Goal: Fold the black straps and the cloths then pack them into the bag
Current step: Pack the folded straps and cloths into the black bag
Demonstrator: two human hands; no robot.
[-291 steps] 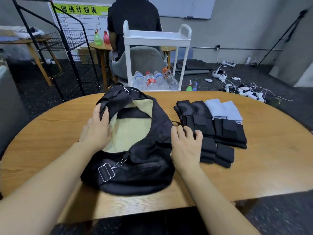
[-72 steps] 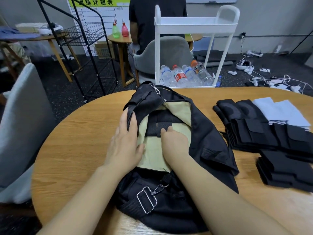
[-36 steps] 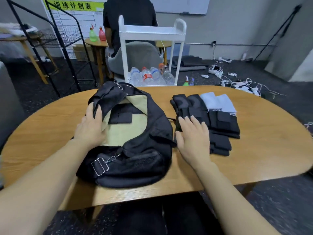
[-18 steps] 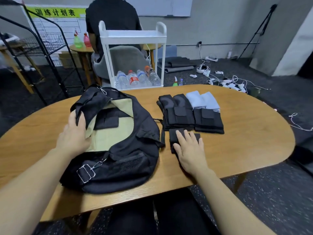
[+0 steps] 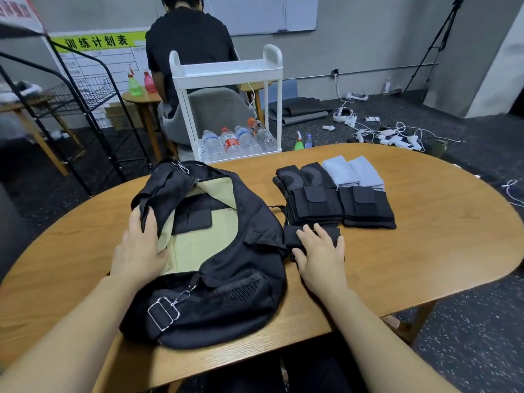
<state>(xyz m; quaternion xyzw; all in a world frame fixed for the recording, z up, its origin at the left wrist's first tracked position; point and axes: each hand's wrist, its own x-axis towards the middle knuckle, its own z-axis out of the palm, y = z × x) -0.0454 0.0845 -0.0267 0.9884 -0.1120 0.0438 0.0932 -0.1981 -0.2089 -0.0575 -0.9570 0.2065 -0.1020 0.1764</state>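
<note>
Black bag [image 5: 226, 279] lies on desk [image 5: 425, 251], mouth open, beige lining showing; metal buckle and clip at near end, mesh pocket on side. One folded black strap [image 5: 195, 218] inside on lining. Small folded black strap [image 5: 331, 236] just right of bag. Beyond it, two stacks of folded black straps [image 5: 314, 205], [image 5: 367, 207] side by side. Two folded light grey cloths [image 5: 353, 173] behind right stack, touching it.

grey wall [image 5: 368, 38] 12 o'clock | white trolley [image 5: 226, 72] 12 | black wire rack [image 5: 85, 89] 10 | dark speckled floor [image 5: 467, 350] 4
</note>
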